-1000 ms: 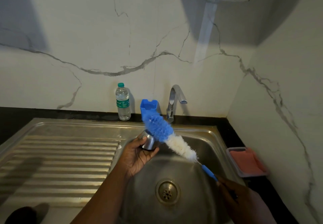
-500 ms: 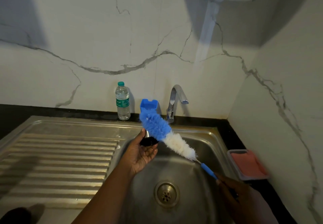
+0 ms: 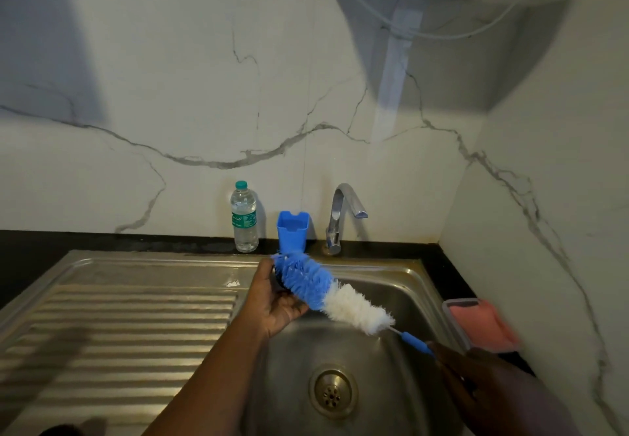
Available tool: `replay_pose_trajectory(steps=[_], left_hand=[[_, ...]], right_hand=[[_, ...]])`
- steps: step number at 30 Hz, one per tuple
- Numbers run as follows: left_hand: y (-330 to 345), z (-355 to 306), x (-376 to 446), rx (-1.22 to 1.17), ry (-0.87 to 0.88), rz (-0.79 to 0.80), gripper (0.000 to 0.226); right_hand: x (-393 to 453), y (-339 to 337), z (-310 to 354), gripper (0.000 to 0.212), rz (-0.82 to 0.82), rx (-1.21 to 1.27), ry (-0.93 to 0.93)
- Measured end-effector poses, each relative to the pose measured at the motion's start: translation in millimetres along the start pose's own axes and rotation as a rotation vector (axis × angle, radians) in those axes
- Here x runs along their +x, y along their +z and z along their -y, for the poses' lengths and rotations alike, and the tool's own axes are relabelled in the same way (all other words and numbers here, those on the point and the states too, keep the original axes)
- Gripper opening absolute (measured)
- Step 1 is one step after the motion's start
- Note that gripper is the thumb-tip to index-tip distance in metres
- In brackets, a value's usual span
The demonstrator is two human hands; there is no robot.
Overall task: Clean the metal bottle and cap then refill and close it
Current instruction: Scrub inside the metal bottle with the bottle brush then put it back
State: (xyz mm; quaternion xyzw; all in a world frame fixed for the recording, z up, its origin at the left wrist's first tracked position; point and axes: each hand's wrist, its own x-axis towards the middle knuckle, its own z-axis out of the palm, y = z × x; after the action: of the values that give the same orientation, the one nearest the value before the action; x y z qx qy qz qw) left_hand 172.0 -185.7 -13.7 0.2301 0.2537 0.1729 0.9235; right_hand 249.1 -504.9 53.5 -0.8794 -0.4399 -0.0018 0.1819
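Left hand [image 3: 277, 303]: raised over the left rim of the stainless-steel sink basin [image 3: 401, 286], fingers and thumb curled as a grip clamped on a small dark metal bottle cap [image 3: 278, 280], which is mostly hidden behind bristles. Right hand [image 3: 476, 377]: at the basin's near right edge, its grip closed round the handle end of a long bottle brush with blue and white bristles and a blue handle [image 3: 335, 294]; the brush slants up and left across the basin, its blue tip touching the cap. Round metal drain [image 3: 333, 392]: bottom of the basin. Ribbed steel drainboard [image 3: 136, 326]: left of the basin. Black worktop [image 3: 102, 241], back edge against the white marble-patterned wall [image 3: 204, 95]: clear plastic water bottle with a teal cap and green label [image 3: 244, 217], upright; just to its right a blue plastic holder cup [image 3: 292, 231], upright; then a chrome bent-spout tap [image 3: 340, 217]. Right edge of the worktop, beside the basin: clear tray holding a pink sponge [image 3: 483, 323].
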Motion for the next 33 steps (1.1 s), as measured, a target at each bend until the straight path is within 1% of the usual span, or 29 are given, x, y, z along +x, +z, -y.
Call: replay_pose_trajectory(steps=[1,2,3,4,5,6,8,9,10,11,12,13,14,15,16,17,18,20,21,22,24,25,26,27,28,30,31,32,33], left_hand=[[0,-6,-3,0.061,0.021,0.027,0.056],[1,-10,-5,0.138,0.037,0.035,0.056],[2,-12,-7,0.19,0.037,0.044,0.056],[2,-11,-6,0.209,0.034,0.056,0.056],[4,-9,-6,0.191,0.027,0.077,0.057],[5,-6,-5,0.165,0.035,0.089,0.06],[8,-3,-2,0.058,0.079,0.104,0.074],[10,-4,-2,-0.008,0.095,0.131,0.078],[11,-8,-1,-0.053,0.123,0.158,0.074],[12,-12,0,-0.084,0.147,0.179,0.066],[12,-16,1,-0.083,0.17,0.186,0.062],[12,-20,0,-0.062,0.176,0.195,0.063],[11,-25,2,-0.016,0.179,0.189,0.061],[11,-30,3,0.031,0.176,0.175,0.056],[11,-34,4,0.068,0.17,0.155,0.054],[12,-37,6,0.081,0.145,0.139,0.057],[13,-39,8,0.068,0.117,0.121,0.062],[18,-42,11,0.008,0.085,0.084,0.071],[20,-41,12,-0.011,0.088,0.073,0.071],[22,-39,14,-0.011,0.086,0.055,0.068],[25,-33,16,0.019,0.078,0.038,0.054],[26,-31,17,0.032,0.079,0.042,0.045],[26,-29,18,0.05,0.079,0.045,0.039],[26,-29,20,0.073,0.072,0.044,0.037],[26,-30,21,0.1,0.06,0.05,0.04],[25,-33,22,0.137,0.03,0.054,0.049],[25,-34,24,0.146,0.026,0.045,0.052],[25,-35,25,0.159,0.033,0.038,0.055],[25,-36,27,0.176,0.05,0.029,0.059]], right_hand=[[0,-13,11,0.027,0.076,-0.121,-0.054],[4,-23,26,0.031,0.034,-0.175,-0.041],[1,-32,33,0.034,0.101,-0.201,-0.031],[1,-36,33,0.033,0.044,-0.23,-0.048],[3,-42,40,0.034,0.039,-0.314,-0.02],[7,-40,37,0.034,-0.026,-0.316,-0.025],[13,-30,42,0.032,-0.014,-0.236,0.048],[14,-19,45,0.028,0.081,-0.105,0.142],[16,-8,52,0.025,0.14,0.104,0.213],[16,-1,55,0.024,0.242,0.332,0.333],[17,2,55,0.024,0.314,0.59,0.486],[16,1,57,0.024,0.403,0.832,0.637],[16,-3,59,0.025,0.455,1.021,0.745],[16,-6,59,0.026,0.458,1.083,0.776],[15,-6,58,0.027,0.439,1.06,0.749],[15,-2,57,0.026,0.392,0.909,0.664],[17,2,54,0.025,0.289,0.649,0.533],[17,10,46,0.027,0.056,0.007,0.194],[14,8,46,0.033,-0.022,-0.248,0.097],[12,6,47,0.04,-0.077,-0.389,0.037],[10,9,43,0.044,-0.091,-0.458,-0.013],[11,13,40,0.041,-0.069,-0.454,-0.015],[12,16,36,0.035,-0.045,-0.35,0.009],[15,22,31,0.028,-0.006,-0.159,0.072],[18,30,25,0.024,0.063,0.107,0.169],[21,32,23,0.026,0.223,0.638,0.449],[22,28,25,0.027,0.288,0.804,0.551],[23,26,24,0.027,0.305,0.834,0.567],[23,25,23,0.025,0.276,0.766,0.519]])
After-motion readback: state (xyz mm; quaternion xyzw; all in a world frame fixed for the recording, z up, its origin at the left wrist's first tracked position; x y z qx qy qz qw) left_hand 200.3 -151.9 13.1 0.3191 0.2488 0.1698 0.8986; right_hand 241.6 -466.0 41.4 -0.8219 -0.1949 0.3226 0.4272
